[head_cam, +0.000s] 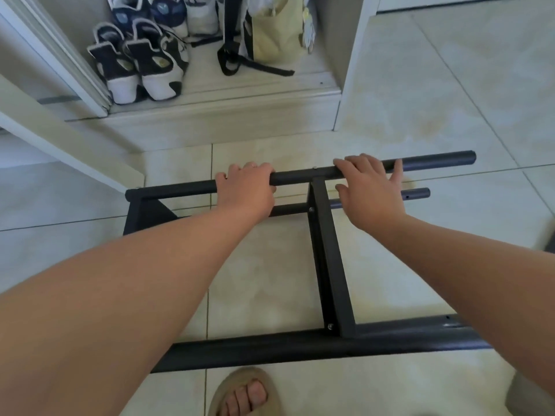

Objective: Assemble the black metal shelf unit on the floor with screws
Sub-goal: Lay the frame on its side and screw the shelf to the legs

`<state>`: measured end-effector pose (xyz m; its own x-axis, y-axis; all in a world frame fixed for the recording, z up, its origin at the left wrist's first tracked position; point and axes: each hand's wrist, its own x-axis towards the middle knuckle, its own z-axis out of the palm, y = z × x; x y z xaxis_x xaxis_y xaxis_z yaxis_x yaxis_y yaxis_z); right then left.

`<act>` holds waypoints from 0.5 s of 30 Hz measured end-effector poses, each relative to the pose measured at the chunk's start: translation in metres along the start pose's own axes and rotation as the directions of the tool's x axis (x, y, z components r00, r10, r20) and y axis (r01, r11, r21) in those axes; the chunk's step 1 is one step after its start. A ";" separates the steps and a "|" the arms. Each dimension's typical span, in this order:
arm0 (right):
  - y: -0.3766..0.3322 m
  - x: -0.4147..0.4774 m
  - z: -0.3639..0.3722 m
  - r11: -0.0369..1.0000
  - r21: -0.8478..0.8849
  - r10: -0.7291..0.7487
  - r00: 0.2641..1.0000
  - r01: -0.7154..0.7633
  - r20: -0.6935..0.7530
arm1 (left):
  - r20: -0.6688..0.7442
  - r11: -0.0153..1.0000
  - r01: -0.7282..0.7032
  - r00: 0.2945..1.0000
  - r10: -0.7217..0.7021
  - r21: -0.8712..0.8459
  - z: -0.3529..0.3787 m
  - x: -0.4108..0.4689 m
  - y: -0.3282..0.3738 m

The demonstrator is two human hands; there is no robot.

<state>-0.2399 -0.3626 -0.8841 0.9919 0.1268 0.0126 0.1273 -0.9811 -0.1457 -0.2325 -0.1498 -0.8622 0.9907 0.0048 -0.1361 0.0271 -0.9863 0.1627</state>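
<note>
Standing over a black shelf frame point(133, 214), set on the tiled floor point(420, 100) in front of a low closet ledge with shoes point(135, 70) and a pale bag point(273, 34). Holding the frame by its raised top tube point(300, 175) with both hands, probably to steady or shift it, with the bottom tube point(270, 349) down near the feet. Gripping with the left hand point(246, 190), with fingers curled close together over the far side of the tube, left of the cross bar point(330, 256). Resting the right hand point(372, 190) just right of that bar, with fingers spread and draped loosely across the tube and the thumb apart on the near side; not plainly closed round it. Flanking the joint this way, likely to stop the frame tipping or twisting. Joined at the cross bar by screws point(330, 326), judging by the heads showing at its top and bottom. Unfinished at the right: bare tube ends with empty holes point(407, 197), apparently waiting for another end piece. Planted just short of the bottom tube with one sandalled foot point(246, 394), well placed for bracing if needed. No loose screws or tool in view.
</note>
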 end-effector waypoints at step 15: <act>0.019 -0.114 -0.061 0.981 0.076 -0.191 0.945 0.177 0.265 | 0.258 0.929 0.015 0.962 0.086 -0.369 -0.002 -0.107 0.049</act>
<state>-0.3497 -0.4044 -0.8280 0.9115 0.3459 -0.2226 0.3000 -0.9292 -0.2158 -0.3366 -0.1978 -0.8379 0.9214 -0.1230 -0.3687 0.0897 -0.8557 0.5096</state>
